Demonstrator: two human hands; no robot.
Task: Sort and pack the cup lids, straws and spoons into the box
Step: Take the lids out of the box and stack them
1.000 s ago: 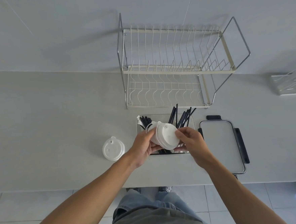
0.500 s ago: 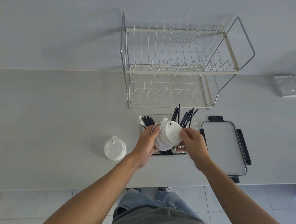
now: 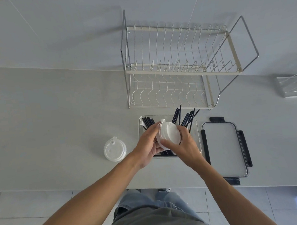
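A stack of white cup lids (image 3: 169, 135) stands on edge between my two hands, just above the clear box (image 3: 197, 137). My left hand (image 3: 147, 144) grips the stack from the left and my right hand (image 3: 183, 143) grips it from the right, thumb across its face. Black straws (image 3: 186, 117) lean out of the box at the back, and more black straws (image 3: 147, 122) lie at its left with a white wrapped piece (image 3: 141, 121). A second small stack of white lids (image 3: 114, 150) rests on the counter to the left.
The box's lid (image 3: 225, 147), clear with black clips, lies flat to the right of the box. A two-tier wire dish rack (image 3: 179, 66) stands behind the box against the wall. Another wire tray (image 3: 295, 84) sits at the far right. The counter's front edge runs just below my wrists.
Both hands have turned the lid stack further on edge and lowered it slightly toward the box; my right thumb now lies across its face. The lids on the counter have not moved.
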